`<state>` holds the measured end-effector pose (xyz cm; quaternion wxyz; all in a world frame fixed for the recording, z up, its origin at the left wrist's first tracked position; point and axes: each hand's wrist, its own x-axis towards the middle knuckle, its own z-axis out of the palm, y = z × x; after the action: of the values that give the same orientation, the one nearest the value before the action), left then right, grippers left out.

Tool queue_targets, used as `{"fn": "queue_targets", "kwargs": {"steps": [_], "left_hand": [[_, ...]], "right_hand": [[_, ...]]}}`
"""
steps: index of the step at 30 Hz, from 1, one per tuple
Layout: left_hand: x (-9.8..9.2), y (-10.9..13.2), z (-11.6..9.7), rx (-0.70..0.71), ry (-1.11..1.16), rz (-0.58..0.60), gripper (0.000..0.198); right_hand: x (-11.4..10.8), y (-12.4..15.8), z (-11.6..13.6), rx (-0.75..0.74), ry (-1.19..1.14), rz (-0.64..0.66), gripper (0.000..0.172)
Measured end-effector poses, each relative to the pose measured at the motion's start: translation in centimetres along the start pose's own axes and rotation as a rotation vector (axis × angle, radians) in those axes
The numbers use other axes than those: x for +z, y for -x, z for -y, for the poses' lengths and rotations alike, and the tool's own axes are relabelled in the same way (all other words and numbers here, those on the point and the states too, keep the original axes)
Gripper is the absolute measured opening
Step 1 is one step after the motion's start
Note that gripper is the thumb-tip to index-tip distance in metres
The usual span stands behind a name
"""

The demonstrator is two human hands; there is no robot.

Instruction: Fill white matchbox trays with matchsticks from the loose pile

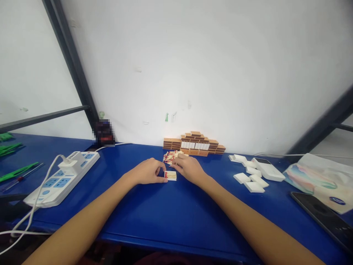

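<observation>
A small white matchbox tray (170, 176) with red-tipped matches inside lies on the blue table. My left hand (149, 171) grips the tray's left end between thumb and fingers. Just behind the tray is a loose pile of matches (167, 156), their red heads pointing different ways. My right hand (190, 168) reaches over the pile's right side, its thumb and fingertips pinched together low by the matches. What sits between those fingertips is too small to make out. The right hand covers part of the pile.
Stacked brown matchboxes (196, 141) stand against the wall behind the pile. To the right are several white trays (254, 187), a white device (268, 170), a tissue pack (317, 180) and a phone (320, 213). A power strip (59, 184) and green tweezers (19, 171) lie left.
</observation>
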<state>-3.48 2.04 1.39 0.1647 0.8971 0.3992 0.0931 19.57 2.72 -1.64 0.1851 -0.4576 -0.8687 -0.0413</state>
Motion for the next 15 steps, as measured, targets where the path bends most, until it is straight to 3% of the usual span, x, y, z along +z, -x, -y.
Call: {"fn": "queue_targets", "kwargs": {"steps": [15], "left_hand": [[-0.27,0.19,-0.48,-0.008,-0.093,-0.025,0.035]], "right_hand": [[0.06,-0.44,0.19,0.046,0.333,0.129,0.029]]}}
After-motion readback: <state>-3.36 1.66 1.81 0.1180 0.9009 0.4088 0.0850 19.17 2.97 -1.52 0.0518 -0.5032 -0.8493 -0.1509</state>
